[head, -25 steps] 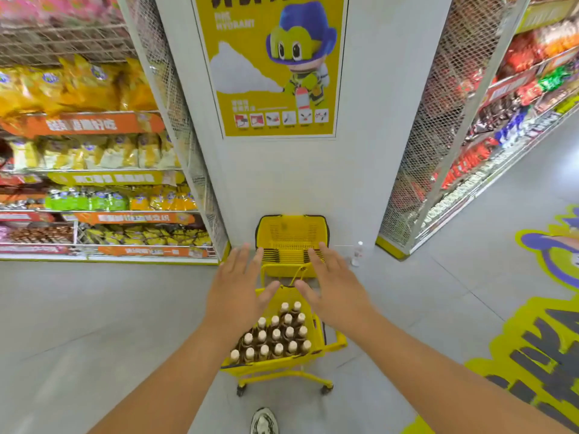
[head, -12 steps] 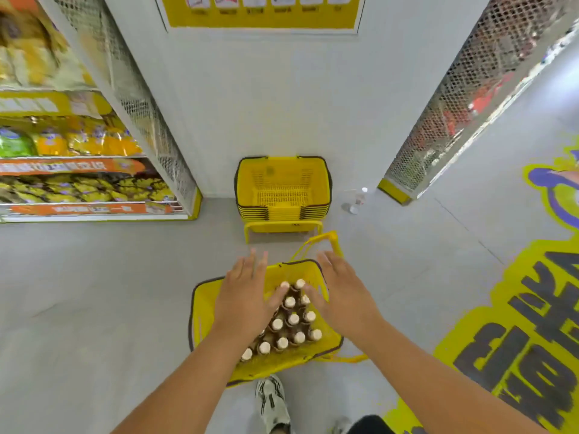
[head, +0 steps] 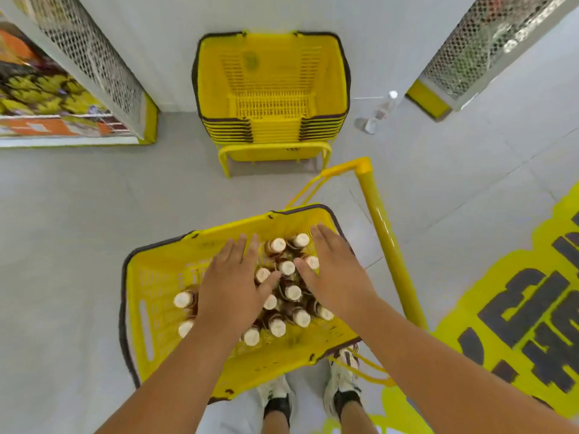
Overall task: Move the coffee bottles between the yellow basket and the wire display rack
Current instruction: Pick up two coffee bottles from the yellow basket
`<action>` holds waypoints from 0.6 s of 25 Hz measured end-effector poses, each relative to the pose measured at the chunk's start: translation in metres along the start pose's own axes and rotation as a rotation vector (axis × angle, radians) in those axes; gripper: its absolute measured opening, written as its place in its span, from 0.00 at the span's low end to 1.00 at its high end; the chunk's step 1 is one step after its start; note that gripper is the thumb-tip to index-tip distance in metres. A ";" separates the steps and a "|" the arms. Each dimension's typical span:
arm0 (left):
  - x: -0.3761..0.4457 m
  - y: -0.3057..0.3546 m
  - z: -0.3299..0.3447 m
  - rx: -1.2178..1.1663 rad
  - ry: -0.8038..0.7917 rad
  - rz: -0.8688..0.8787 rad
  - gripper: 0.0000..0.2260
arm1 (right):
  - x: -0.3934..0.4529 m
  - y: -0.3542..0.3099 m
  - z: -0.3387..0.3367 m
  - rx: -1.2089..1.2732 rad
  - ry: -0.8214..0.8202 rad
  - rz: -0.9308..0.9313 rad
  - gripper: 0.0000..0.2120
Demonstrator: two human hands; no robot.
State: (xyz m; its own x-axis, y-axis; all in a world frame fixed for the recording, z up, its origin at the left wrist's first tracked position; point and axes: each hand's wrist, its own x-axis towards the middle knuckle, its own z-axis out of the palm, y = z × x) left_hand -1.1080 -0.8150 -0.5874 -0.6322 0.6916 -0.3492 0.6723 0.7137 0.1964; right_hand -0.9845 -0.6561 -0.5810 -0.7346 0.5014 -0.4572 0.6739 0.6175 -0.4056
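A yellow basket stands on the floor in front of my feet. Inside it stand several brown coffee bottles with white caps, upright and packed together. My left hand lies flat over the bottles on the left side, fingers spread, and hides some caps. My right hand hovers over the bottles on the right, fingers apart, thumb near a cap. Neither hand grips a bottle. The basket's long yellow pull handle rises at the right.
A stack of empty yellow baskets sits on a frame against the white wall ahead. Wire mesh shelf ends stand at left and right. A clear plastic bottle stands on the floor. My shoes are under the basket edge.
The view has tilted down and closer to the basket. Both hands have come down from above the basket onto the bottle caps.
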 end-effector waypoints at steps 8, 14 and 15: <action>0.061 -0.008 0.082 -0.055 -0.099 -0.042 0.38 | 0.062 0.027 0.075 0.176 -0.043 0.117 0.35; 0.088 -0.011 0.113 -0.067 -0.131 -0.041 0.36 | 0.090 0.039 0.107 0.353 -0.013 0.199 0.36; 0.092 -0.010 0.116 -0.102 -0.145 -0.053 0.36 | 0.093 0.039 0.111 0.376 -0.004 0.216 0.36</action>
State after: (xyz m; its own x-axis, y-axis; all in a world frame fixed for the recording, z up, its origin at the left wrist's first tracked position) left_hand -1.1280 -0.7711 -0.7277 -0.5988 0.6349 -0.4882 0.5924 0.7613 0.2636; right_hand -1.0171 -0.6527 -0.7272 -0.5737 0.5917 -0.5663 0.7946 0.2342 -0.5601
